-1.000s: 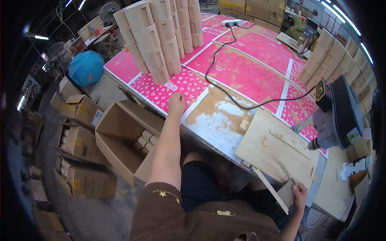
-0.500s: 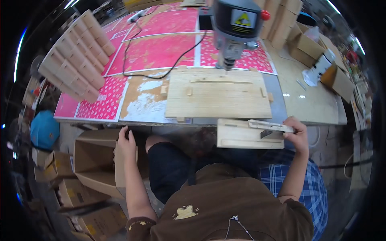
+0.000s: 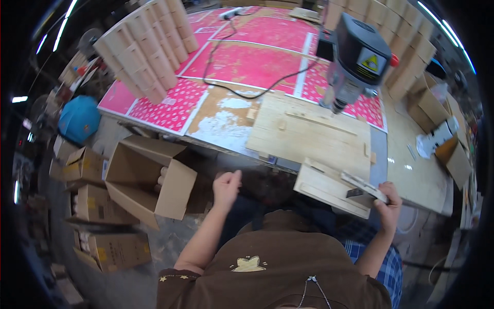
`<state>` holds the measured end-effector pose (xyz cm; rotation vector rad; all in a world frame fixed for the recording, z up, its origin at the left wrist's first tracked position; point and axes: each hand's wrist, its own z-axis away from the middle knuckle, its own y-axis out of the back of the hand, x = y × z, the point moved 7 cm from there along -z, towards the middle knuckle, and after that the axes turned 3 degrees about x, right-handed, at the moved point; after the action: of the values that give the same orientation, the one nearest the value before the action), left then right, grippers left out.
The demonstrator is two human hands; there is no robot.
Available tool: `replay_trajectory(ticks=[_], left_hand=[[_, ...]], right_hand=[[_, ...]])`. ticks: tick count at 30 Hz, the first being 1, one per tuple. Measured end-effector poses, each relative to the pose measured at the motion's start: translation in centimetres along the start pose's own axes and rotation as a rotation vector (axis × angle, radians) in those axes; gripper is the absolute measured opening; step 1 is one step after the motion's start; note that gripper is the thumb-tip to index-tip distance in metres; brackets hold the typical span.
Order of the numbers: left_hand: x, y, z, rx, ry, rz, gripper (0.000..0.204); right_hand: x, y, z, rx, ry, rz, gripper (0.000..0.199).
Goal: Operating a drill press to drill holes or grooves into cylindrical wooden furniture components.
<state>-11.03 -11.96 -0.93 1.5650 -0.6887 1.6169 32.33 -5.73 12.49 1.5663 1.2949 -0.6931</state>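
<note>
My right hand is closed around the right end of a wooden jig, a small board with raised strips. A narrow wooden bar with a dark metal piece beneath it lies over that board, and my fingers grip its end. The jig overlaps the near edge of a larger plywood board with glued strips and blocks. Above that board stands a drill press, its chuck pointing down. My left hand hovers before the table edge, fingers curled together; anything inside them is hidden.
An open cardboard box with rounded wooden pieces stands at lower left, with more boxes beyond. Stacked wooden blocks rise at the table's left and more blocks at back right. A black cable crosses the pink-covered table.
My left hand has moved right, from beside the open box toward the middle, and its fingers have closed. My right hand still holds the jig, now tilted. The view has turned left.
</note>
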Motion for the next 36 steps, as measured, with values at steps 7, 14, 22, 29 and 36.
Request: replay_trajectory(ticks=[7,14,22,29,36], left_hand=[[3.0,1.9,0.1,0.097,0.073,0.376,0.024],[-0.8,8.5,1.2,0.175,0.139,0.045,0.036],[-0.4,16.6,4.9,0.493,-0.009,0.299,0.027],[-3.1,17.2,6.6,0.498,0.087,0.49,0.029],[-3.5,17.5,1.5,0.682,0.154,0.546,0.019]], right_hand=[[-3.2,-14.9,-4.0,-0.266,0.258,0.049,0.031],[-9.7,-25.7,-4.0,-0.539,0.649,-0.021,0.036],[-10.4,-34.0,-3.6,-0.68,0.715,-0.07,0.039],[-8.1,-34.7,-3.4,-0.828,0.541,-0.072,0.046],[-5.7,-31.3,-5.9,-0.688,0.388,0.062,0.054]])
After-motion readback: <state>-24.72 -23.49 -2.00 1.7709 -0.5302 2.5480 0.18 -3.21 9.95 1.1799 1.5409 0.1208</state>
